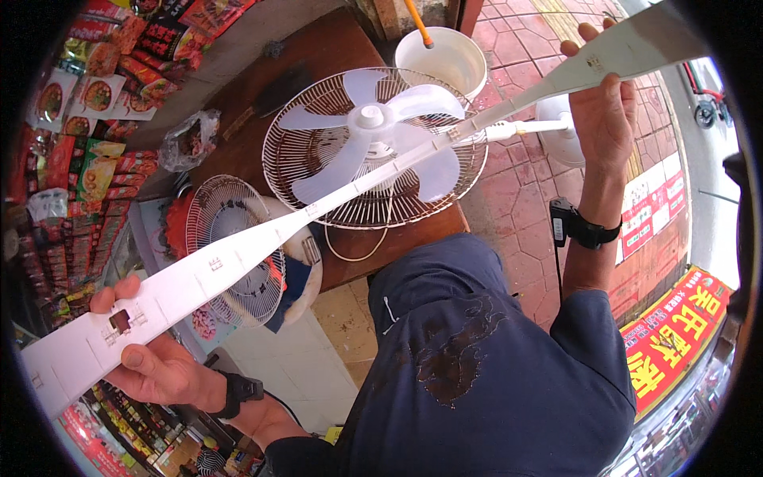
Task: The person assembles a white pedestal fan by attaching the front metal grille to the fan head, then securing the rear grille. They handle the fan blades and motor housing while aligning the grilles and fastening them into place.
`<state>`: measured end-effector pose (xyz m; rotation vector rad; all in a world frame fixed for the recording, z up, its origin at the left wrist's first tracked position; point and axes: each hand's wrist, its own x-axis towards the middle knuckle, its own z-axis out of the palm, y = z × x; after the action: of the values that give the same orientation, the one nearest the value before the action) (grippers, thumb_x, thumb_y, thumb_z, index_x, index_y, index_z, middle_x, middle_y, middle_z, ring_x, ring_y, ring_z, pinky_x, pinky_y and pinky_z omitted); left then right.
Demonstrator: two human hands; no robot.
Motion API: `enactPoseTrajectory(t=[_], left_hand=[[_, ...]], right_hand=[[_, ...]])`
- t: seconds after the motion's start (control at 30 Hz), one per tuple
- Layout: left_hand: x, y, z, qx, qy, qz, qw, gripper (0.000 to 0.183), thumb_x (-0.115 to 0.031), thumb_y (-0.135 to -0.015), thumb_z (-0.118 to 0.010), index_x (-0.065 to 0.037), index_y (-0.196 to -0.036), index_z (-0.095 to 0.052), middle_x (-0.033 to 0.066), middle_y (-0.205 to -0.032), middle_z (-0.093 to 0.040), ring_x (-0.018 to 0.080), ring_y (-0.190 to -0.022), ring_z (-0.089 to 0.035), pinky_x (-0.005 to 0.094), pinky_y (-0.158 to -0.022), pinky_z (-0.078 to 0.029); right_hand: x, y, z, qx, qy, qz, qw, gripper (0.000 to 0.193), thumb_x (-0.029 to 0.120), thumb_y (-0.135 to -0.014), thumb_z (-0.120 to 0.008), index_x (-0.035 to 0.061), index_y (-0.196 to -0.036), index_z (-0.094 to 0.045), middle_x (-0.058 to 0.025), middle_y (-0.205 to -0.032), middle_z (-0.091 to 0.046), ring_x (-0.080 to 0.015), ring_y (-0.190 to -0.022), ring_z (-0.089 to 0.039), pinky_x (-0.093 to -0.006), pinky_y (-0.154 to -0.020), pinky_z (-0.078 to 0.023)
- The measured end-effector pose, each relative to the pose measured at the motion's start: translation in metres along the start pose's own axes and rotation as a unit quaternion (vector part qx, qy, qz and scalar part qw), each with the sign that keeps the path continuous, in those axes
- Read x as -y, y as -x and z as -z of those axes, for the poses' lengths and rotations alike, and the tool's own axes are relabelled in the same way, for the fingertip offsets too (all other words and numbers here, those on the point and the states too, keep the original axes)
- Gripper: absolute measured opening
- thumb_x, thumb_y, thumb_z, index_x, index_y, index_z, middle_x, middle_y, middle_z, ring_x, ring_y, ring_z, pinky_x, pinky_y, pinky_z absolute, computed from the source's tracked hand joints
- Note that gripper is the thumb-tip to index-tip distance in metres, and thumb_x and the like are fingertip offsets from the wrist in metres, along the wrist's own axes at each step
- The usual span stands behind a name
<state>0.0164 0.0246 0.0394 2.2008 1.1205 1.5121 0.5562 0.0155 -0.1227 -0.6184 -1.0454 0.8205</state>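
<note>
My hands hold up a long white plastic strip [238, 258] that runs slantwise across the view, with small slots and clips along it. My left hand [163, 366] grips its lower left part, thumb and fingers on opposite edges beside a square hole. Farther off, my right hand [608, 115] grips the upper right part, thumb on the near edge and fingertips over the far edge. Beneath the strip lies a fan [369, 119] with pale blades in an uncovered wire cage. A separate round wire fan grille [218, 203] leans nearer my left hand.
The fan lies on a brown wooden table [334, 40]. Beyond it stands a white bucket [461, 63] with a stick in it. Packaged snacks [95, 159] hang at the left. Red paving [513, 191] and a red-and-yellow sign [675, 338] are on the right.
</note>
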Motion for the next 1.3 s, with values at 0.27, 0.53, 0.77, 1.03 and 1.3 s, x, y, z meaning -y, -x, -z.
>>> enactPoseTrajectory(t=[0.27, 0.53, 0.77, 1.03, 1.3], left_hand=[[-0.003, 0.002, 0.007, -0.001, 0.008, 0.011, 1.000, 0.062, -0.031, -0.110, -0.051, 0.006, -0.154, -0.026, 0.0323, -0.134, -0.052, 0.0380, -0.113, -0.060, 0.0462, -0.089, -0.060], [-0.007, 0.004, 0.007, 0.053, 0.042, 0.034, 0.997, 0.066, -0.034, -0.111, -0.051, 0.009, -0.154, -0.024, 0.0324, -0.133, -0.051, 0.0374, -0.119, -0.055, 0.0478, -0.100, -0.054], [-0.032, 0.010, 0.006, 0.003, 0.013, 0.061, 0.998, 0.087, -0.051, -0.099, -0.066, 0.008, -0.153, -0.029, 0.0234, -0.128, -0.051, 0.0288, -0.103, -0.052, 0.0432, -0.090, -0.046], [-0.054, 0.002, -0.002, -0.052, -0.086, 0.062, 0.993, 0.110, -0.074, -0.087, -0.066, 0.014, -0.145, -0.035, 0.0205, -0.114, -0.052, 0.0214, -0.090, -0.050, 0.0359, -0.081, -0.044], [-0.073, 0.004, -0.018, -0.086, -0.212, 0.048, 0.972, 0.119, -0.088, -0.085, -0.045, 0.013, -0.147, -0.031, 0.0182, -0.111, -0.052, 0.0180, -0.085, -0.051, 0.0326, -0.069, -0.047]], right_hand=[[-0.017, 0.001, -0.030, -0.100, 0.018, -0.096, 0.990, 0.053, 0.028, -0.111, -0.050, 0.0061, -0.158, -0.040, -0.0171, -0.150, -0.056, -0.0304, -0.132, -0.060, -0.0424, -0.108, -0.051], [-0.073, 0.050, -0.097, 0.100, -0.010, -0.339, 0.936, 0.049, 0.004, -0.101, -0.065, -0.0002, -0.148, -0.050, -0.0113, -0.124, -0.069, -0.0177, -0.102, -0.071, -0.0311, -0.086, -0.059], [-0.095, 0.057, -0.113, 0.093, -0.084, -0.390, 0.912, 0.038, 0.008, -0.099, -0.070, -0.0013, -0.134, -0.055, -0.0096, -0.112, -0.071, -0.0179, -0.100, -0.072, -0.0322, -0.089, -0.061], [-0.100, 0.064, -0.129, 0.112, -0.102, -0.427, 0.892, 0.041, 0.009, -0.100, -0.069, -0.0006, -0.136, -0.053, -0.0105, -0.113, -0.071, -0.0185, -0.099, -0.071, -0.0309, -0.088, -0.061], [-0.099, 0.066, -0.133, 0.119, -0.109, -0.433, 0.887, 0.042, 0.008, -0.100, -0.069, 0.0001, -0.138, -0.052, -0.0098, -0.113, -0.070, -0.0164, -0.098, -0.071, -0.0290, -0.086, -0.061]])
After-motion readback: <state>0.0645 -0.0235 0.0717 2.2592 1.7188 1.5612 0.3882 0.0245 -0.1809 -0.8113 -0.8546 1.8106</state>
